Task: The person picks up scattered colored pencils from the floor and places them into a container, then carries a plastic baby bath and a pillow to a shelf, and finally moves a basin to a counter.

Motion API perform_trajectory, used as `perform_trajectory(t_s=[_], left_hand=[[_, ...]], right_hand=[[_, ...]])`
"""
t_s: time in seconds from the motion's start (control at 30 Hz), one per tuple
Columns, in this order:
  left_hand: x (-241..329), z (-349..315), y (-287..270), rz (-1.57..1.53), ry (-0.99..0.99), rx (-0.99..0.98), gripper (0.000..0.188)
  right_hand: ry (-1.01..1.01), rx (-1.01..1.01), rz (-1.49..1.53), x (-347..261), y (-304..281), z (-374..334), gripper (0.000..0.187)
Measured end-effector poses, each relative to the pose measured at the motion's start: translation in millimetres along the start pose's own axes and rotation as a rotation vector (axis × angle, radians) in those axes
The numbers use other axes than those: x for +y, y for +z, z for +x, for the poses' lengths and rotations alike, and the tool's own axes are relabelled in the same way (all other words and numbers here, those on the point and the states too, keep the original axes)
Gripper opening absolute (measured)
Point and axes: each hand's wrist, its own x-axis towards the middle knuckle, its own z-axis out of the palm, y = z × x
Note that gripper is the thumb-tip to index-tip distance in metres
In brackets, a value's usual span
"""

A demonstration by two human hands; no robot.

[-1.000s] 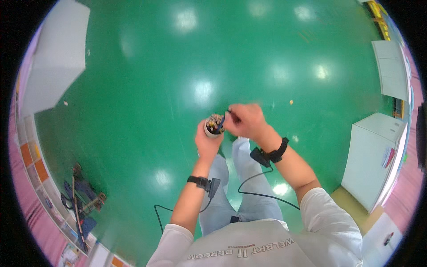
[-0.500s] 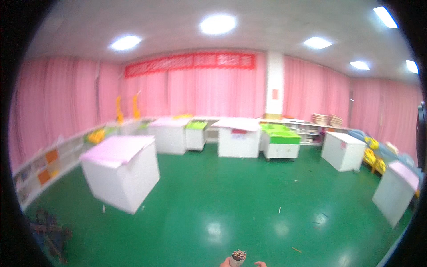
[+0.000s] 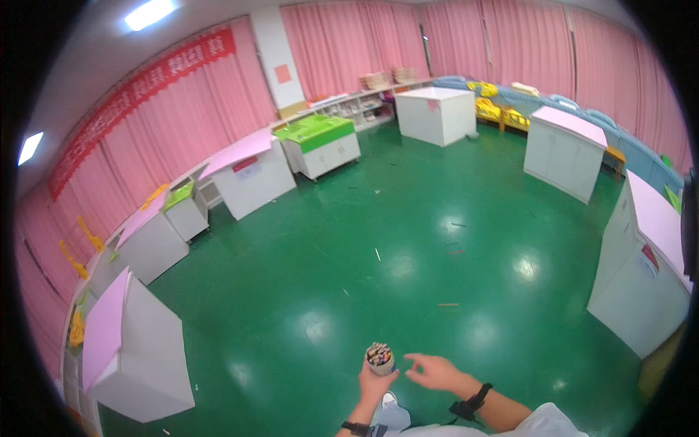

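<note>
My left hand (image 3: 371, 384) is wrapped around a pale round cup (image 3: 384, 366), held upright at the lower middle. Several coloured pencils (image 3: 378, 354) are packed in it, tips up. Just right of the cup, my right hand (image 3: 435, 372) hovers with nothing in it; its index finger points toward the cup and the other fingers are partly bent. Both wrists wear black straps. Thin sticks that look like pencils lie scattered on the green floor ahead: a pale one (image 3: 378, 254), an orange one (image 3: 448, 304) and a reddish one (image 3: 456, 252).
White cabinets with pink tops stand around the green floor (image 3: 328, 277): one cabinet (image 3: 156, 357) near left, another cabinet (image 3: 641, 291) near right. A green-topped unit (image 3: 320, 138) stands at the back. Low shelves (image 3: 371, 109) line the curtained wall. My shoe (image 3: 389, 399) shows below.
My view has swung right and tilted down. Both forearms now show, with the cup still in my left hand and my right hand still beside it.
</note>
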Motion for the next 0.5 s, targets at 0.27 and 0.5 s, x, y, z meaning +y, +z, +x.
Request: perform_trajectory(t_s=[0.27, 0.5], left_hand=[[-23.4, 176.4, 31.5, -0.036, 0.047, -0.145, 0.064], [54.8, 284.6, 83.6, -0.181, 0.137, -0.218, 0.069]], right_hand=[[0.501, 0.428, -0.077, 116.9, -94.6, 17.3, 0.034], [0.689, 0.76, 0.024, 163.3, -175.3, -16.6, 0.026]])
